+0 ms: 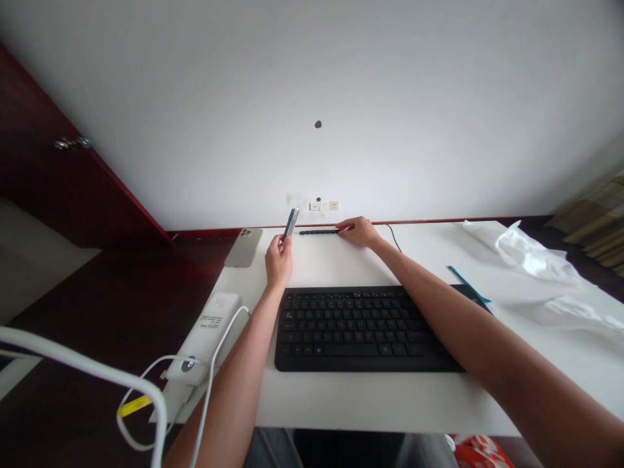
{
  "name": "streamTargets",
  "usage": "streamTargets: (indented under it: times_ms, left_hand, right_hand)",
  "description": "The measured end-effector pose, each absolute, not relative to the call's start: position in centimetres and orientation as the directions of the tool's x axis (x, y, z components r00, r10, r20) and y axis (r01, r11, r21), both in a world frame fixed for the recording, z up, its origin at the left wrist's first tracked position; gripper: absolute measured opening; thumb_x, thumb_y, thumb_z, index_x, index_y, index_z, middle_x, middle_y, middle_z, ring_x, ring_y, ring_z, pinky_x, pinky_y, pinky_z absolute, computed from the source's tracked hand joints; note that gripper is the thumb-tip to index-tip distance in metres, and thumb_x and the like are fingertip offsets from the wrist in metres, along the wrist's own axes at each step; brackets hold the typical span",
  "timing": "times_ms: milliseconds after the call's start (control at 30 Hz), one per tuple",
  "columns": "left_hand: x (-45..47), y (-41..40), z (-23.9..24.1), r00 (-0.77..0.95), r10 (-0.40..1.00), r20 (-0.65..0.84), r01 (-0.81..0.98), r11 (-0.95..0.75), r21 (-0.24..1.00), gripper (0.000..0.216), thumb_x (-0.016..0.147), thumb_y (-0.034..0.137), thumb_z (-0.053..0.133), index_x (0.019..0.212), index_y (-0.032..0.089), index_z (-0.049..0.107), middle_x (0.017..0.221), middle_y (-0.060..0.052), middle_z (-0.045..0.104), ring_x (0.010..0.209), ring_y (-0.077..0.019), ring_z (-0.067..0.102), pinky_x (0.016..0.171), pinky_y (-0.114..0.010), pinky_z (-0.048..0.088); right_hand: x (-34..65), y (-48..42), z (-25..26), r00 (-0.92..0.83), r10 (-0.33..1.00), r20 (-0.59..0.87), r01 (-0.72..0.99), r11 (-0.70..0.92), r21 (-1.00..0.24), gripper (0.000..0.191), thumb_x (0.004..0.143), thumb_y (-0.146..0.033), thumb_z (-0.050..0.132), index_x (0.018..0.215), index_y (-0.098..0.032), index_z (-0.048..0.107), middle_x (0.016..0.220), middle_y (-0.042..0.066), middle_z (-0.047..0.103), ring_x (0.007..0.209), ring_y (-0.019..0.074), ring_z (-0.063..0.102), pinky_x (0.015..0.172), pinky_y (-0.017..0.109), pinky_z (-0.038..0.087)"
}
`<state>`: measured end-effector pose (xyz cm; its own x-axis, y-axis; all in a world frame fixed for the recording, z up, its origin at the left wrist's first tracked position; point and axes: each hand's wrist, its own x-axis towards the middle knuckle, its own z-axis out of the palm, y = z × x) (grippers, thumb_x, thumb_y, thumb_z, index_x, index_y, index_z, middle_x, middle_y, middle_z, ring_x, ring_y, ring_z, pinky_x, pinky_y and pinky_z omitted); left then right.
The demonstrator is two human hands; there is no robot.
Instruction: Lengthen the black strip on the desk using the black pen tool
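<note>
Nearest the camera, both forearms cross the black keyboard toward the desk's far edge. There the left hand pinches a slim dark-and-silver tool, tilted upward. Just beside it the right hand presses its fingertips on a thin black strip lying flat along that edge. The strip's right end is hidden under the hand; its detail is too small to make out.

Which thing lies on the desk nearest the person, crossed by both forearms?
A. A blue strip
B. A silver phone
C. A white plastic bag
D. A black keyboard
D: the black keyboard lies at the near edge of the white desk, with both forearms passing over it as the left hand holds a slim dark-and-silver object and the right hand touches a black strip by the wall.
</note>
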<state>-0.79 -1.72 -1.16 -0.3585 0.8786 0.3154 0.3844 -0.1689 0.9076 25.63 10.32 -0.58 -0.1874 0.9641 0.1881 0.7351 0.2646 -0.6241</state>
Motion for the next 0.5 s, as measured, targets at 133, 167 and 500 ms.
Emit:
streamTargets:
  times_ms: [133,167,500]
  left_hand:
    - [-0.79,-1.67,-1.18,-0.364,0.877,0.313,0.394,-0.16,0.905,0.032,0.096,0.052,0.052,0.097,0.022,0.064,0.08,-0.004,0.068,0.076,-0.0186,0.065,0.064,-0.024,0.045]
    - [-0.78,-1.66,-1.19,-0.365,0.877,0.313,0.396,-0.158,0.905,0.032,0.096,0.051,0.051,0.097,0.022,0.065,0.079,-0.004,0.068,0.076,-0.0187,0.065,0.064,-0.024,0.045]
    - [-0.77,-1.62,-1.28,-0.366,0.872,0.324,0.395,-0.17,0.903,0.034,0.097,0.052,0.051,0.099,0.022,0.066,0.078,-0.004,0.067,0.076,-0.0193,0.065,0.066,-0.025,0.045]
  right_hand:
    - [25.58,10.32,-0.6,-0.194,0.961,0.196,0.729,0.275,-0.626,0.031,0.079,-0.025,0.075,0.108,-0.022,0.083,0.095,0.004,0.081,0.086,0.0193,0.073,0.083,0.029,0.056]
    - [25.56,10.31,-0.59,-0.194,0.961,0.198,0.729,0.276,-0.627,0.031,0.079,-0.025,0.075,0.108,-0.022,0.083,0.095,0.004,0.081,0.087,0.0194,0.073,0.083,0.029,0.056]
    - [25.52,10.26,-0.54,-0.201,0.96,0.195,0.728,0.279,-0.626,0.032,0.078,-0.026,0.074,0.109,-0.022,0.083,0.093,0.004,0.08,0.084,0.0191,0.072,0.081,0.029,0.056]
